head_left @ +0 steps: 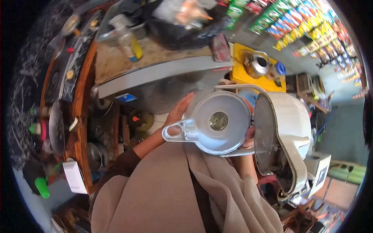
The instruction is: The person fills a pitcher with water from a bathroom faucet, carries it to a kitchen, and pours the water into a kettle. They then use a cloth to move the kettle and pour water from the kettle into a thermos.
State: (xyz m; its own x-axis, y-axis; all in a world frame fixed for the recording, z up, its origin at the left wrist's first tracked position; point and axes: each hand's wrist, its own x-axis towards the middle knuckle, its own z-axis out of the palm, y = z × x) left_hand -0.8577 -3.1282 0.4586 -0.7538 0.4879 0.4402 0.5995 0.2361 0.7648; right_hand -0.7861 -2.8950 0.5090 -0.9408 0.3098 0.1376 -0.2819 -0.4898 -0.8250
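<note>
A pale round container (202,105) with a grey inside and a looped spout-like handle pointing left is held in front of my body. Its white lid (293,128) hangs open on the right, hinged at the rim. My left hand (180,108) is against the container's left side, fingertips showing above the handle. On the right side my right hand (248,138) grips the container near the hinge, its fingers partly hidden behind the rim. A shiny round spot lies at the middle of the container's bottom.
Ahead is a counter (155,54) with a spray bottle (128,39) and a black plastic bag (175,29). A kettle (258,64) stands on a yellow surface (239,72). Sachet strips (295,27) hang at upper right. A wooden shelf edge (83,108) runs along the left.
</note>
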